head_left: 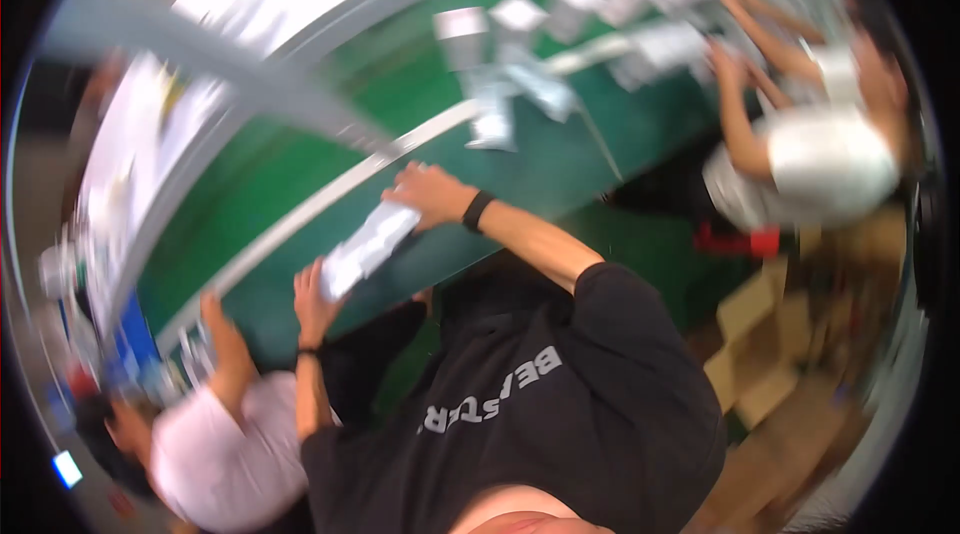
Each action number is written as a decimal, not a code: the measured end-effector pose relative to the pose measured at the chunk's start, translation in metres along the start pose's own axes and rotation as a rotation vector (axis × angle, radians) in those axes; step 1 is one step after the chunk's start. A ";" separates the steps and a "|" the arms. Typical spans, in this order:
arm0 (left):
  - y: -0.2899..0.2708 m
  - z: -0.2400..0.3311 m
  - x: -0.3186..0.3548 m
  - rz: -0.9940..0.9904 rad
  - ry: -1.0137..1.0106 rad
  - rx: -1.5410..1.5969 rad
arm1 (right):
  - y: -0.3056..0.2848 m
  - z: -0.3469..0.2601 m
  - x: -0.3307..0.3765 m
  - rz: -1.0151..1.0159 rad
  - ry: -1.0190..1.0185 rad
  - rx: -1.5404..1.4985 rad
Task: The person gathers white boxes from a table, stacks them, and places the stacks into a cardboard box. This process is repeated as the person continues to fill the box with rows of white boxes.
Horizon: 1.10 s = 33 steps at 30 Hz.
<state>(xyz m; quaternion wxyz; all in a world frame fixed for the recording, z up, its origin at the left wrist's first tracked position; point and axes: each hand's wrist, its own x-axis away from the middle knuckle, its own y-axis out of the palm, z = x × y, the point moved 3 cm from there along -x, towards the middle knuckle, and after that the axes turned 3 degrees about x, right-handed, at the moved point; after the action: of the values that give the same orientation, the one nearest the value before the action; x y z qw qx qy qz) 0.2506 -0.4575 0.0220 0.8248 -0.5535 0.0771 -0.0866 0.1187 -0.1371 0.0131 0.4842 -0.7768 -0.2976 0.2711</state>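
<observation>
A long whitish, shiny packet (pixel 368 252) lies slantwise between my two hands, over the green work surface. Its lower left end is in my left hand (pixel 317 300), with the fingers along its side. At the upper right end my right hand (pixel 432 194) grips it, a dark band on the wrist. Motion blur hides the packet's details. Beyond my right hand, two similar pale packets (pixel 490 114) lie on the green surface, apart from my hands.
Several white boxes (pixel 573 10) stand in a row at the far side. A white strip (pixel 300 211) runs along the green table (pixel 440 234). A grey post (pixel 270 84) rises at left. Co-workers in pale shirts sit either side (pixel 225 459); open cartons (pixel 760 344) stand at right.
</observation>
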 end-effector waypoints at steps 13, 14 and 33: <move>0.112 0.395 -0.118 -0.606 1.207 0.034 | -0.068 -0.171 0.457 0.486 1.406 0.074; 0.128 0.431 -0.105 -0.685 1.309 0.025 | -0.057 -0.198 0.478 0.507 1.559 0.052; 0.669 0.703 0.336 -1.663 2.206 -0.463 | 0.408 -0.362 0.761 1.254 2.619 -0.596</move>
<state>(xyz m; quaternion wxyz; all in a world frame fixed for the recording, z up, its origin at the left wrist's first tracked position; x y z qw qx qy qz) 0.7733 0.3472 -0.3440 -0.0608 -0.2059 0.3433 -0.9144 0.9708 0.0561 -0.3214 0.0351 -0.5299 0.6727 -0.5152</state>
